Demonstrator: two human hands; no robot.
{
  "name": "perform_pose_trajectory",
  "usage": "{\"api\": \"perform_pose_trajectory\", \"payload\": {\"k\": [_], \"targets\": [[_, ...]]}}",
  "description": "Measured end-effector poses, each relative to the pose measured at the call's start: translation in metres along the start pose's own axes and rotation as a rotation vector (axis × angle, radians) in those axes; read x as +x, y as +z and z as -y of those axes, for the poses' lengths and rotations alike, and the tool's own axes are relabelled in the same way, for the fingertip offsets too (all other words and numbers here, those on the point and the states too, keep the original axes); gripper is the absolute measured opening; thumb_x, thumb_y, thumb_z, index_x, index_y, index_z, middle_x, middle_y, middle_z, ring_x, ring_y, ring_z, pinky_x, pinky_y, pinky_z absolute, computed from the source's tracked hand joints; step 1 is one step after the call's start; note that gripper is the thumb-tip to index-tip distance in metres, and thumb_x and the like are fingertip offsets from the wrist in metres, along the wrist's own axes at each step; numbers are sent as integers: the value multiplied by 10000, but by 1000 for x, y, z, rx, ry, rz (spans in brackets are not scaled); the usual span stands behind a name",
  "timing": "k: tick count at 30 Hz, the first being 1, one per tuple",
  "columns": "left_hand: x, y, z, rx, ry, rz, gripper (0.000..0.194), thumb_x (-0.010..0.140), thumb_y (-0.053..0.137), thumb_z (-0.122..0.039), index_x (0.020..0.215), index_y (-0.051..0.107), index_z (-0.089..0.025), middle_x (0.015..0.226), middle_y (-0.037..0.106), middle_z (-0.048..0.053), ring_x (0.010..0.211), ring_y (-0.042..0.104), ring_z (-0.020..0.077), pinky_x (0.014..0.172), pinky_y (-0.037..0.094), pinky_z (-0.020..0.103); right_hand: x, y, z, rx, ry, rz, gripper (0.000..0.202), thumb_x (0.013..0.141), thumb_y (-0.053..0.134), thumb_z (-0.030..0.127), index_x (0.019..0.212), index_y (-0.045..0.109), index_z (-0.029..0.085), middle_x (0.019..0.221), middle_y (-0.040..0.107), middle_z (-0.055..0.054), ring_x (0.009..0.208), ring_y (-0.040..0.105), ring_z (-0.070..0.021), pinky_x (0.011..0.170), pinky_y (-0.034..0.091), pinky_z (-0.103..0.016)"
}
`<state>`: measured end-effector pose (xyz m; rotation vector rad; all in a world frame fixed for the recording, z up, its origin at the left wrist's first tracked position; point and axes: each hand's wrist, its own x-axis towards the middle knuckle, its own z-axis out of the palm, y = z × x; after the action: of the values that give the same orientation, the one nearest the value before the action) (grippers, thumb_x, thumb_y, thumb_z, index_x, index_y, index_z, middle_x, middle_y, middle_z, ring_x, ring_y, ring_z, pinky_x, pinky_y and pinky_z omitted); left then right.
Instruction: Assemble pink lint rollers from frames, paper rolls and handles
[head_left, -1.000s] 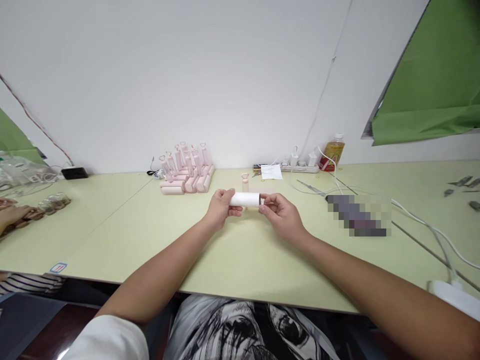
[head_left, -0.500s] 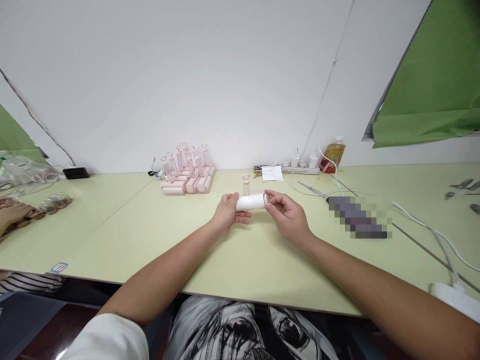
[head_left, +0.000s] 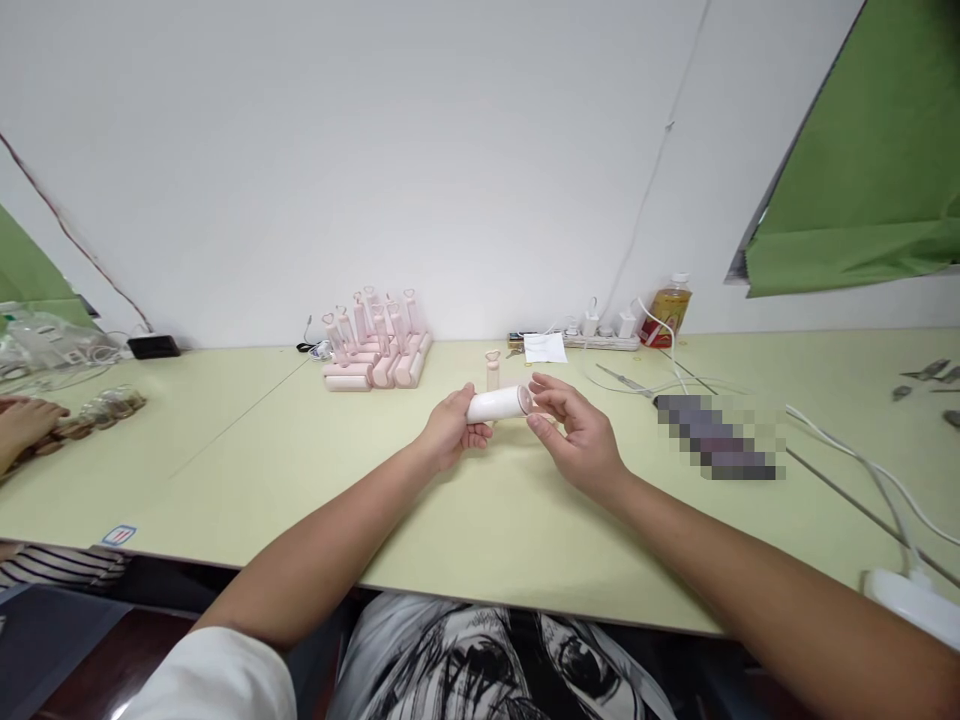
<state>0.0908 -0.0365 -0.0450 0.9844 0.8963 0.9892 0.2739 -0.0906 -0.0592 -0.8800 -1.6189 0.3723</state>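
Observation:
My left hand (head_left: 448, 428) is closed around one end of a white cylinder (head_left: 495, 404), held sideways a little above the table. Its round pinkish end face (head_left: 524, 400) points to the right. Close beside that end is my right hand (head_left: 571, 428), with thumb and fingers apart and nothing visible between them. Behind the cylinder stands a clear pinkish piece with a heart-shaped top (head_left: 493, 370); its lower part is hidden. Several pink rounded pieces (head_left: 349, 376) lie grouped at the back left, with clear heart-topped tubes (head_left: 381, 330) standing upright among them.
At the back is a power strip (head_left: 611, 342) with white plugs, beside a white paper (head_left: 545, 348) and a drink bottle (head_left: 667, 310). Tweezers (head_left: 624, 379), cables and a pixelated dark object (head_left: 712, 437) lie right. Another person's hand (head_left: 28, 425) is at far left.
My right hand's fingers have come off the cylinder's right end and spread apart. The cylinder has shifted slightly left and turned, showing its end face.

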Motion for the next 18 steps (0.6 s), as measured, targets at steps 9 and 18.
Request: {"api": "perform_pose_trajectory", "payload": {"k": [9, 18], "targets": [[-8, 1, -8, 0, 37, 36, 358, 878, 501, -526, 988, 459, -188, 781, 589, 23, 490, 594, 110, 393, 453, 202, -2, 1, 5, -55, 43, 327, 900, 818, 642, 325, 1522, 82, 346, 1600, 99, -63, 1410, 284, -311, 1076, 365, -525], [-38, 6, -9, 435, 204, 537, 792, 786, 663, -430, 1454, 258, -299, 979, 601, 67, 628, 602, 134, 524, 489, 252, 12, -8, -20, 328, 457, 177, 607, 822, 621, 418, 1367, 456, 208, 1094, 650, -88, 931, 660, -244, 810, 569, -447]]}}
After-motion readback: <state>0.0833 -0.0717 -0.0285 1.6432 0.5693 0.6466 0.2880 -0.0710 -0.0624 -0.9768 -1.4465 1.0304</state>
